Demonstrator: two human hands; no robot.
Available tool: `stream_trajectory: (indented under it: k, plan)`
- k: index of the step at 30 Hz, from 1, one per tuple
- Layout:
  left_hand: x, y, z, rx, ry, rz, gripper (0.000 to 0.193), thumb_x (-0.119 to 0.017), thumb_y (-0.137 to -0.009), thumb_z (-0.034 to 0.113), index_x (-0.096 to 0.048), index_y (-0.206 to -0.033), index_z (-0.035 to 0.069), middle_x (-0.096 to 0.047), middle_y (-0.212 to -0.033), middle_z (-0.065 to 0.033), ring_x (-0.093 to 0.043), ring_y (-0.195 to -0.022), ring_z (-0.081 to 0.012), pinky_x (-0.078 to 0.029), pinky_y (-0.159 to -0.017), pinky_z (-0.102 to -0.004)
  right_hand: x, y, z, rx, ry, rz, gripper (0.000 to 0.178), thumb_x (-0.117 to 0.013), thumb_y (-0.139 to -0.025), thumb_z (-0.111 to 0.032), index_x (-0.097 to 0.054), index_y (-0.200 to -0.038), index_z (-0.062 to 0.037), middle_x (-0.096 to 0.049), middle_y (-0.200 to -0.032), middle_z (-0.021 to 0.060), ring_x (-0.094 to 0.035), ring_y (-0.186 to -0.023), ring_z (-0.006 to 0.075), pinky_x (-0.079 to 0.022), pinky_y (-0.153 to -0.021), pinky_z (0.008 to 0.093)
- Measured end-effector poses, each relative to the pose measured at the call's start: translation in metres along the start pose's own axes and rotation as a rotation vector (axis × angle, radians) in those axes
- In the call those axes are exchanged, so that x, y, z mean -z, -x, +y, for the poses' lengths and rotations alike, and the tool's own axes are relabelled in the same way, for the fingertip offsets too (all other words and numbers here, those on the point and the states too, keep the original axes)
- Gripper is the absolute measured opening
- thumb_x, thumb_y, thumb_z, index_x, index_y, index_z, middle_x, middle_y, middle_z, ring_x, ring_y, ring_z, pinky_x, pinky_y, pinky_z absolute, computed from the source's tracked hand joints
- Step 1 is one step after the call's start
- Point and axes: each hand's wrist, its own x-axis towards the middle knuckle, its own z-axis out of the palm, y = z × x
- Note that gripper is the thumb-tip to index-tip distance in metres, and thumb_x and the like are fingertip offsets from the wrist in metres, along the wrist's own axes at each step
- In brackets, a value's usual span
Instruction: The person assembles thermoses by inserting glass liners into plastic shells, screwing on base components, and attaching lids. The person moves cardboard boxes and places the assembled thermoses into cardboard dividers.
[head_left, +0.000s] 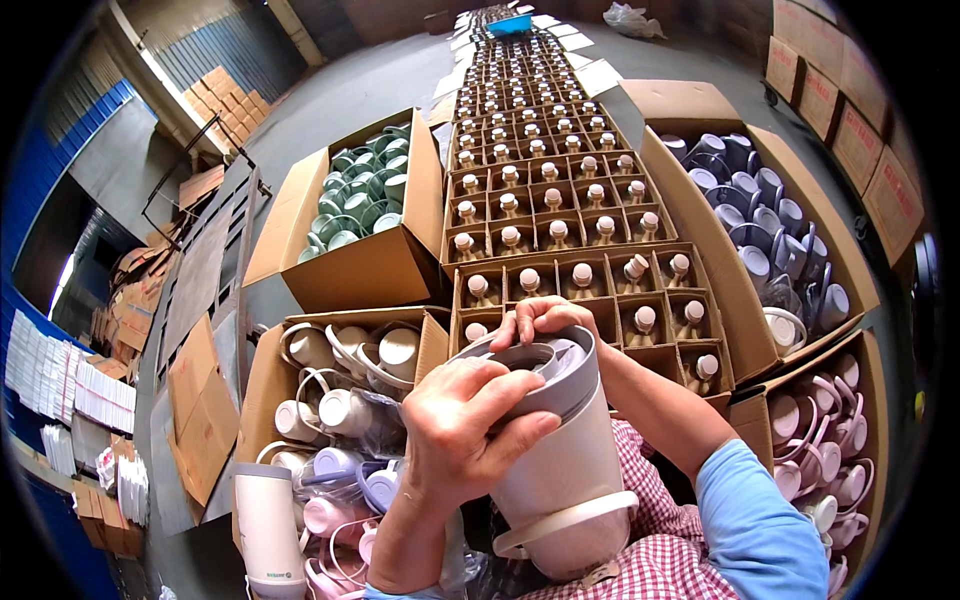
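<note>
A pale pinkish-white flask (560,480) with a grey lid (560,375) and a loop strap lies tilted against my lap. My left hand (470,425) wraps over the lid's near side, fingers curled on its rim. At the lid's far edge my right hand (545,318) grips from above, its forearm in a blue sleeve coming from the right. Both hands are closed on the same flask, just in front of a divided carton (590,290) of upright bottles with pale caps.
Open cartons surround me: green cups (365,195) at left rear, pastel lids and handles (340,420) at left, grey-blue lids (760,215) at right, pink handled lids (835,440) at lower right. A white flask (268,530) stands lower left. Rows of divided cartons (520,90) stretch away.
</note>
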Motion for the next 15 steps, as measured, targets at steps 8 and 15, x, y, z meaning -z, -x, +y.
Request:
stream_trajectory:
  k: [8,15]
  plan:
    - [-0.004,-0.005,0.003,-0.04,-0.039,0.006,0.032,-0.076,-0.065,0.022,-0.068,-0.086,0.0,-0.063,-0.075,-0.0151,-0.062,-0.067,-0.0278,-0.049,-0.06,-0.0347,0.009,0.003,-0.003,0.089,0.041,-0.017,0.022,-0.046,-0.068,-0.012,-0.06,-0.071,0.0046,-0.066,-0.087,0.0227,-0.063,-0.093,0.0323,-0.047,-0.093,0.0406]
    - [-0.006,0.001,0.0,-0.077,-0.05,0.021,0.032,-0.076,-0.069,0.024,-0.067,-0.087,0.0,-0.062,-0.075,-0.0141,-0.061,-0.066,-0.025,-0.049,-0.058,-0.0322,0.003,0.002,-0.008,0.076,0.007,0.024,0.023,-0.045,-0.069,-0.009,-0.061,-0.07,0.0072,-0.065,-0.08,0.0216,-0.064,-0.085,0.0329,-0.049,-0.089,0.0423]
